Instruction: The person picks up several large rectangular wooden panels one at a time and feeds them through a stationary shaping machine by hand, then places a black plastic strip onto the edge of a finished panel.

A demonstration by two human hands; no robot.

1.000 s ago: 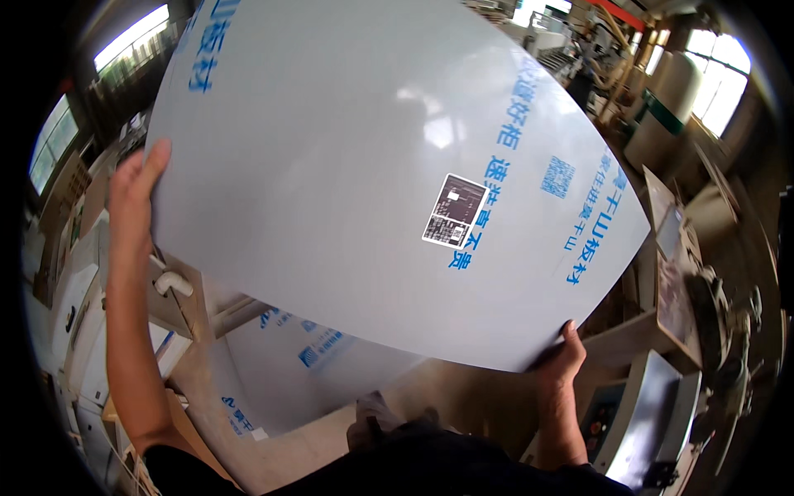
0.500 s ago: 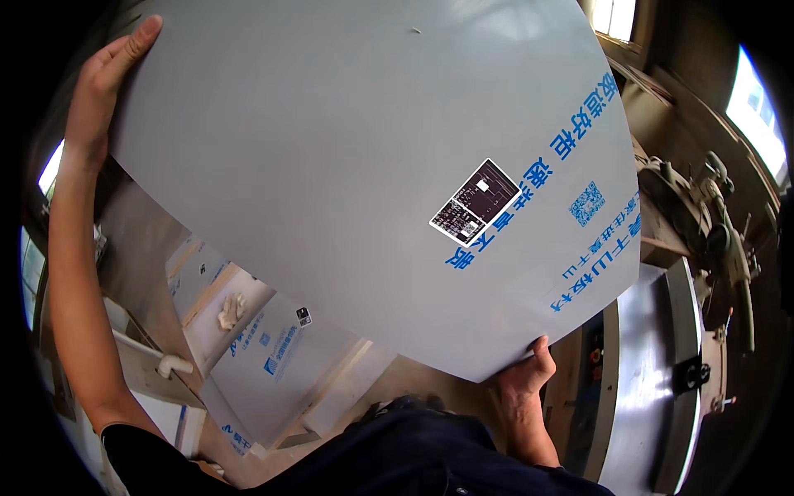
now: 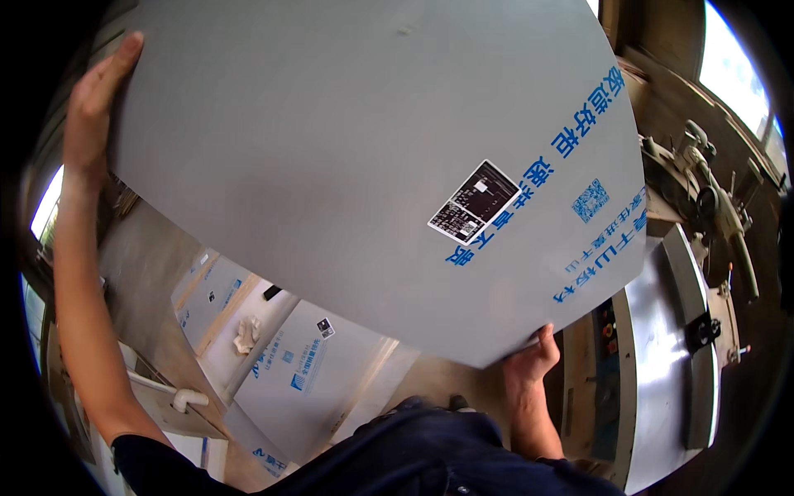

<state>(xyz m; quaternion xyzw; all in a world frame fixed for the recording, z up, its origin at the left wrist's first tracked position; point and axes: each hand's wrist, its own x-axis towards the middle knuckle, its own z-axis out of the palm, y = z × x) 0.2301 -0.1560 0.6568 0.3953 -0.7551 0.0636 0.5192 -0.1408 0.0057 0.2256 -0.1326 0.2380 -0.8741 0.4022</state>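
Note:
A large grey panel (image 3: 314,149) with blue printing and a square printed code fills most of the view, held up in front of me. A black-and-white label (image 3: 475,202) sits on its face, right of the middle. My left hand (image 3: 98,107) grips the panel's left edge, its thumb along the rim and the other fingers mostly hidden behind. At the near lower corner my right hand (image 3: 532,361) holds the bottom edge, thumb on the front side, fingers out of sight underneath.
Lower left, more grey printed boards (image 3: 310,380) lie with a crumpled pale glove or cloth (image 3: 246,335) beside them. A white pipe elbow (image 3: 188,400) is near my left forearm. On the right stand a machine with a shiny metal table (image 3: 657,347) and a jointed metal arm (image 3: 728,215).
The surroundings have shifted in view as I turn with the panel. The boards at lower left now appear further right and lower. Both hands keep their hold.

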